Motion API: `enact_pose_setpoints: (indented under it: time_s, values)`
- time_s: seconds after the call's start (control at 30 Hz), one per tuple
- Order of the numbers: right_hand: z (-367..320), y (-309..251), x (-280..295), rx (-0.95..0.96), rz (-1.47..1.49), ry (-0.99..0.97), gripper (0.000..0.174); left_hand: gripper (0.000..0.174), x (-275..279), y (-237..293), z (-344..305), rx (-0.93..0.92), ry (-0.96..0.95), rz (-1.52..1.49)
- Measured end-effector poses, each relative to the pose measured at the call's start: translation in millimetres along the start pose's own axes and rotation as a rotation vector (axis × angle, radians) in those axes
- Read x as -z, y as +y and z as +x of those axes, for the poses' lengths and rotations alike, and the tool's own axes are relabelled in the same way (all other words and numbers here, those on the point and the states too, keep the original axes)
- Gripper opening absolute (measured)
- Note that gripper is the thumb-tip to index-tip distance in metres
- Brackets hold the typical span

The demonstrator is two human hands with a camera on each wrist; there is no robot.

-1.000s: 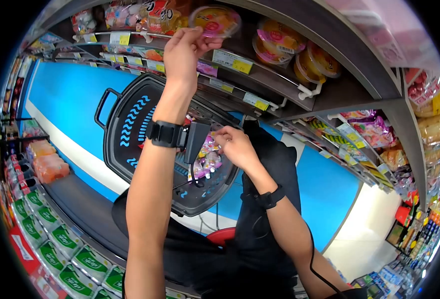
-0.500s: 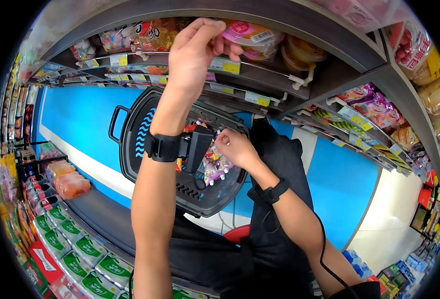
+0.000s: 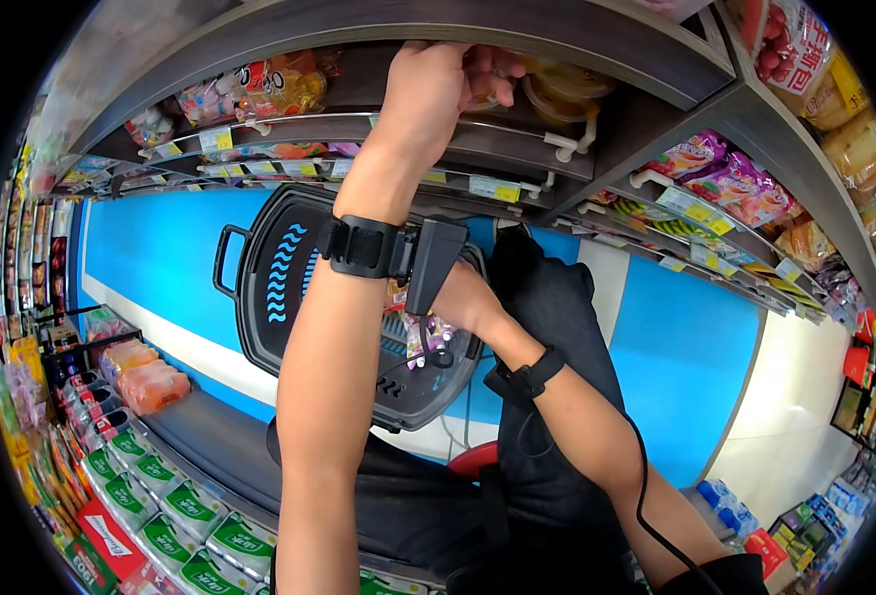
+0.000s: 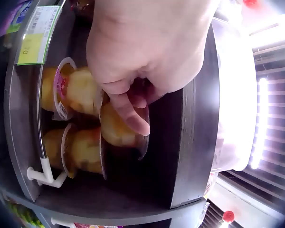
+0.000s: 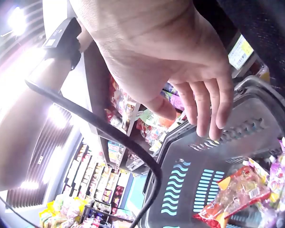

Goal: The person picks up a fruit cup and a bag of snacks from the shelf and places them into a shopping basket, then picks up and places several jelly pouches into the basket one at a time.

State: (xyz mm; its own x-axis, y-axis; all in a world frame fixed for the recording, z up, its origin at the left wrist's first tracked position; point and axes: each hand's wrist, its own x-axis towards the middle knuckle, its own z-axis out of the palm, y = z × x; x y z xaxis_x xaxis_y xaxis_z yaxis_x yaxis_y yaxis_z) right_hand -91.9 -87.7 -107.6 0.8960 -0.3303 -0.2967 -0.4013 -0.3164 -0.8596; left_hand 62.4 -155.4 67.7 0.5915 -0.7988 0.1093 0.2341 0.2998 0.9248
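Observation:
My left hand reaches into the shelf, fingers curled around a fruit jelly cup. In the left wrist view, this cup sits against other fruit jelly cups, which have clear lids and yellow pieces inside; part of it is hidden by the fingers. My right hand hangs over the black shopping basket with loosely bent fingers and nothing in them. In the basket lie a red-and-clear snack bag and purple-and-white packets.
A shelf board overhangs the cups, and a rail with price tags runs along the front. Bagged snacks fill the shelf farther left. Green-and-white packs stand behind on the left. A cable trails from the right arm.
My left hand has carried the jelly cup rightward and deeper into the shelf, over to the other cups. The right hand has stayed above the basket.

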Motion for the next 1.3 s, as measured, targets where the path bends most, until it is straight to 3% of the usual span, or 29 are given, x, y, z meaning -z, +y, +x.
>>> enact_pose_setpoints:
  time_s: [0.07, 0.17, 0.47, 0.7, 1.13, 1.3]
  values:
    - [-1.0, -6.1, 5.2, -0.019, 0.012, -0.028, 0.025, 0.025, 7.7, -2.7, 4.4, -0.009, -0.053, -0.029]
    - [0.0, -4.8, 2.8, -0.024, 0.054, -0.023, 0.025, 0.026, 8.0, -1.4, 1.7, 0.047, 0.045, 0.049]
    - [-0.8, 4.3, -8.1, 0.092, 0.105, 0.07, 0.025, 0.031, -7.3, 15.6, -14.5, 0.062, 0.061, 0.207]
    - [-3.0, -4.4, -1.3, 0.038, 0.055, 0.013, 0.027, 0.034, -6.1, 11.0, 1.4, -0.038, 0.002, 0.226]
    - [-6.8, -11.3, 4.1, 0.021, 0.085, -0.025, 0.027, 0.03, -14.3, 8.9, 11.2, 0.121, -0.033, -0.008]
    - [-6.0, -7.6, 1.6, 0.038, 0.014, -0.026, 0.028, 0.034, -7.2, 9.6, 10.2, 0.101, -0.035, 0.048]
